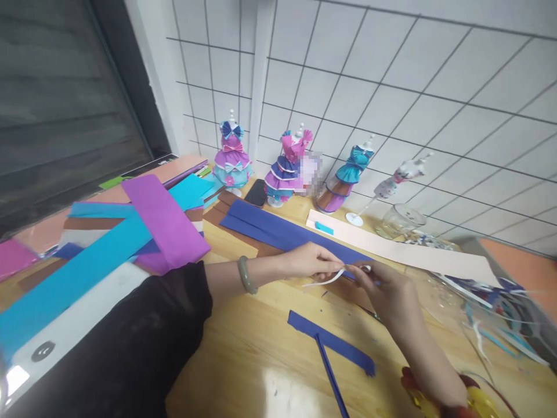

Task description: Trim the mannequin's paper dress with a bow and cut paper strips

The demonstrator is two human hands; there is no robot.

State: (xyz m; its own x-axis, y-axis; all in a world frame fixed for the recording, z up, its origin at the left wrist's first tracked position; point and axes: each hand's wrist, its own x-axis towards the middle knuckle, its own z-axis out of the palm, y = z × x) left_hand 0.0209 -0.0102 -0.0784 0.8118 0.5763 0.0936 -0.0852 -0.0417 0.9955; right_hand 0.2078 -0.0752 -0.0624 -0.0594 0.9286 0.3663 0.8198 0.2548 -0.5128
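Fingertips pinched, my left hand [314,261] holds a narrow white strip [329,280], whose loose end curls down to the left. My right hand [387,287] meets it at the same strip, thumb and fingers closed on it, with a small white loop showing above. Behind both hands lies a long dark blue crepe paper band [278,229] on brown paper. Below them on the table rest a short dark blue strip [339,343] and a thin, folded dark blue strip [329,374] touching it.
Miniature dress forms in paper dresses [232,154] stand along the tiled wall, beside a bare mannequin [394,183]. Purple [163,223] and turquoise paper bands [96,264] are piled at left. A pale peach strip [404,249], a glass bowl [400,220] and scraps lie at right.
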